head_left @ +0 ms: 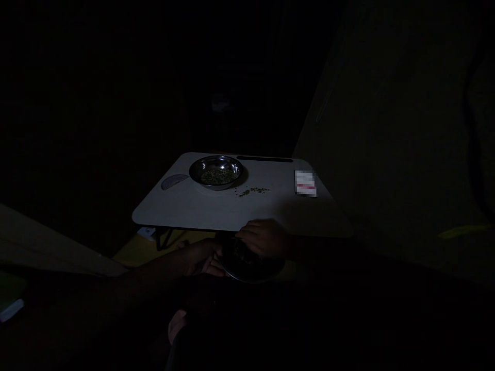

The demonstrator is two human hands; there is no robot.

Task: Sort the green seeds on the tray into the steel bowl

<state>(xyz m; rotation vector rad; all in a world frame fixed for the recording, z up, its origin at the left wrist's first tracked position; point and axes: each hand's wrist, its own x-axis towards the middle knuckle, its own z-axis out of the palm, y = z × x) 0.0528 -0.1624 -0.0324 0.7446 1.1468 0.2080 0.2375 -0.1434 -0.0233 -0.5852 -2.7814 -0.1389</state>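
In the head view, a shallow round dish (251, 277) is held low, just in front of the near edge of a white folding table (193, 211); in this gloom its contents are barely made out. Its left rim is grasped by the left hand (204, 257), thumb up by the edge, fingers tucked beneath! Over the dish's far right side the right hand (263, 238) is held, fingers bent and lowered toward the inside; whether anything is pinched there cannot be told, the tips being lost in shadow. Up on the tabletop, a shiny stainless-steel bowl (216, 186) is seen toward the far left, its bottom covered with small green pieces (218, 176). And just beside it, to the right, a loose trail of green bits (253, 191) is strewn across the white surface! Near the right edge, a blurred-out rectangular item (305, 183) is laid flat.
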